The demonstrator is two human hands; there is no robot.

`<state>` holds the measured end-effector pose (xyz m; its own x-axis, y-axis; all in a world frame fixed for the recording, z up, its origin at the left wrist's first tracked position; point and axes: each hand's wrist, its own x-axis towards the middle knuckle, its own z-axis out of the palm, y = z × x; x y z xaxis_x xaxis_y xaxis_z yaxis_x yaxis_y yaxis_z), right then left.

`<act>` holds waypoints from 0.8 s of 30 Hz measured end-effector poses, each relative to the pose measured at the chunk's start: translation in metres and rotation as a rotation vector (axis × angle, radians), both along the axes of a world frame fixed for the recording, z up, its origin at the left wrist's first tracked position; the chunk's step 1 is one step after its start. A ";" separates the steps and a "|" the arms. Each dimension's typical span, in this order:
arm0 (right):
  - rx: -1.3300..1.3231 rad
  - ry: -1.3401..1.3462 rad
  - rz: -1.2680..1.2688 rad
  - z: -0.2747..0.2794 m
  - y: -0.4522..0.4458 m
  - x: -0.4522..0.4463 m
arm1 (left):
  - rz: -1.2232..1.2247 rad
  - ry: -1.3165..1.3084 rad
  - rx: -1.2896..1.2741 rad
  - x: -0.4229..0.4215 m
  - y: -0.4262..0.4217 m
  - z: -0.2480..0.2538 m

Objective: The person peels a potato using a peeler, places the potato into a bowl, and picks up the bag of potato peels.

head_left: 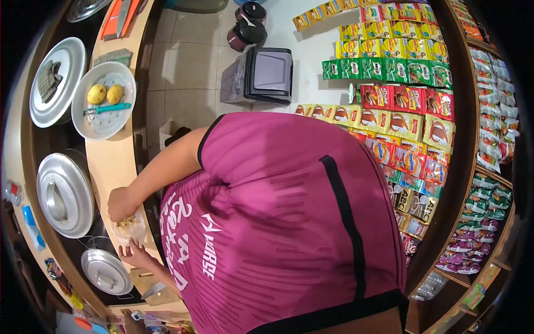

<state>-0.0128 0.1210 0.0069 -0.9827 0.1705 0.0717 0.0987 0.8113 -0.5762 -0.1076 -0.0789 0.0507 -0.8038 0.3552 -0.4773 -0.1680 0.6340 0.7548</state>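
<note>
On the light wooden counter [108, 161], a clear plastic bag [133, 234] lies with small pale chopped pieces [129, 222] in or on it. My right hand [122, 205] is closed just above these pieces; what its fingers hold, if anything, is hidden. My left hand [133, 254] has its fingers apart at the bag's near edge, touching it. Beside my left hand sits a wooden cutting board [146, 279] with a knife [154, 290] on it. A white bowl [127, 125] farther up the counter holds two yellow potatoes [105, 94] and a teal peeler [107, 109].
Lidded metal pots [64, 195] [105, 271] and a large silver tray [41, 114] stand beyond the counter. A knife lies on an orange board [118, 16] at the top. Behind my body are a grey bin [271, 69], hanging sachet strips [389, 71] and shelves of packets [481, 214].
</note>
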 end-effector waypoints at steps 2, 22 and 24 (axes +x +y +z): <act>-0.006 0.004 -0.017 0.003 0.005 0.004 | -0.022 0.027 0.014 0.002 -0.002 0.000; 0.216 -0.042 -0.047 -0.043 0.068 -0.027 | -0.077 0.058 -0.006 -0.027 -0.020 -0.006; 0.268 -0.047 0.009 -0.036 0.068 -0.024 | -0.073 0.070 -0.019 -0.030 -0.027 -0.007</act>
<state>-0.0367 0.1895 -0.0296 -0.9874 0.1427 0.0677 0.1121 0.9351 -0.3362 -0.1376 -0.1057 0.0432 -0.8078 0.4055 -0.4279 -0.0683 0.6566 0.7512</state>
